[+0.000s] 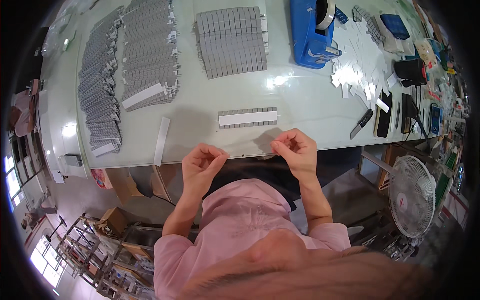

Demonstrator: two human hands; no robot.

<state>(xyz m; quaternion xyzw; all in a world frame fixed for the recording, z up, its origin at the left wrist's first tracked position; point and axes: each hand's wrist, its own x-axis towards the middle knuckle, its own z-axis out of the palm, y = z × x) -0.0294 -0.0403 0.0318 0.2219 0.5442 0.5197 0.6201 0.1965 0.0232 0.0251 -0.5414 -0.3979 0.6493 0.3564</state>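
Over the table's front edge, my left hand [202, 166] is closed, thumb and forefinger pinched together. Level with it on the other side, my right hand [299, 152] makes a similar pinch. Whatever either pinch holds, if anything, is too small or too clear to make out. Just beyond them on the table lies a grey segmented strip [248, 111] with a white strip [247, 118] along its middle; neither hand touches it. A loose white strip [162, 141] rests near the front edge, to the left of my left hand.
Long stacks of grey segmented strips [150, 50] cover the left, with another block [232, 42] at the back middle. A blue tape dispenser [306, 42] stands back right, beside scattered white slips [357, 75], a utility knife [362, 123] and a phone [384, 115]. A fan [412, 196] stands lower right.
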